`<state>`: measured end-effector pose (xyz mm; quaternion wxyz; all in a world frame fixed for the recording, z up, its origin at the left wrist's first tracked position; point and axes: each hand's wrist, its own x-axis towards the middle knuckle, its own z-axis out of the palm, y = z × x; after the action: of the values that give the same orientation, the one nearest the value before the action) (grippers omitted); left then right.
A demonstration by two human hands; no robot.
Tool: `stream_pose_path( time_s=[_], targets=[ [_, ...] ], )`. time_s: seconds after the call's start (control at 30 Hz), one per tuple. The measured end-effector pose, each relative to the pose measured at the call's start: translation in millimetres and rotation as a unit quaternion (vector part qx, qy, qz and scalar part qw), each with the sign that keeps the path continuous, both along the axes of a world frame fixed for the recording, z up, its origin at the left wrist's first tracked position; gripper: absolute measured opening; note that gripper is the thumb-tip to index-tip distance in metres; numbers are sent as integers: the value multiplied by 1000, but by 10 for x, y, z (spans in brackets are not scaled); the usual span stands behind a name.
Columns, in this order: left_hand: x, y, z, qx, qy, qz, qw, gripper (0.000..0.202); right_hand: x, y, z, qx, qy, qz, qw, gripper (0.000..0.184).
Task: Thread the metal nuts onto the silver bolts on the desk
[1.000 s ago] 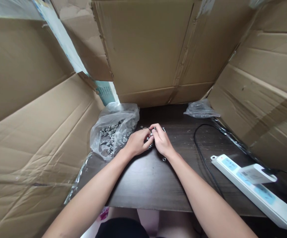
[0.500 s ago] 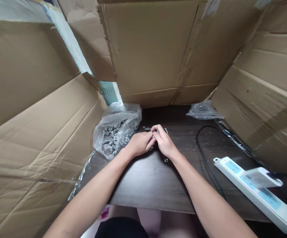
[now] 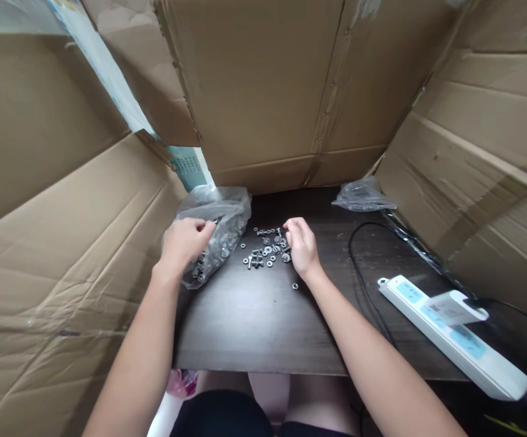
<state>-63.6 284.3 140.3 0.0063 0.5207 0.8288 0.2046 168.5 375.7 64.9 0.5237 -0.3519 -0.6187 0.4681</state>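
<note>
My left hand (image 3: 184, 241) rests on the mouth of a clear plastic bag (image 3: 229, 212) full of small metal bolts and nuts, fingers curled as in a pinch; what they hold is hidden. My right hand (image 3: 300, 246) lies on the dark wooden table (image 3: 263, 321), fingers bent together beside a small scatter of loose bolts, nuts and washers (image 3: 266, 247). I cannot make out whether the right fingers grip a piece. A single nut (image 3: 295, 286) lies apart near my right wrist.
Cardboard walls (image 3: 63, 230) close in the table on the left, back and right. A second crumpled plastic bag (image 3: 362, 195) sits at the back right. A black cable (image 3: 363, 267) curves across the table. A white power strip (image 3: 450, 334) lies at the right front.
My hands were together over the loose hardware. The left hand has moved left onto the bag, uncovering the scattered pieces. The right hand has stayed near them.
</note>
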Motion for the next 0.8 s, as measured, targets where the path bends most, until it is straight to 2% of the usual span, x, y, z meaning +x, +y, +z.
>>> stream_pose_path(
  time_s=[0.07,0.13,0.23,0.3,0.4,0.47,0.53,0.6,0.67,0.73,0.8],
  targets=[
    [-86,17,-4,-85,-3,42,995,42,-5,-20,16,5,-18,-15,1000,37],
    [-119,43,-33,-119,-9,73,990,43,-16,-55,40,18,-44,-23,999,35],
    [-131,68,-71,-117,-9,112,987,43,-26,-91,65,32,-71,-27,997,33],
    [-132,70,-79,-108,-6,113,988,45,-25,-85,63,32,-70,-24,997,35],
    [-88,66,-84,-34,0,91,995,50,-15,-43,39,30,-53,-16,998,44],
    [7,70,-105,65,8,55,996,48,-3,-9,19,30,-52,-21,998,50],
    [157,85,-156,144,5,-28,989,45,15,20,3,36,-73,-43,996,50],
    [333,110,-242,137,-16,-137,981,41,39,35,-10,39,-119,-65,990,44],
    [487,140,-349,88,-12,-230,969,28,61,33,-22,49,-192,-70,978,30],
    [584,171,-459,60,4,-265,963,28,68,9,-28,83,-278,-47,956,13],
    [618,197,-549,40,8,-277,960,38,51,-30,-27,140,-349,0,927,18]
  ],
)
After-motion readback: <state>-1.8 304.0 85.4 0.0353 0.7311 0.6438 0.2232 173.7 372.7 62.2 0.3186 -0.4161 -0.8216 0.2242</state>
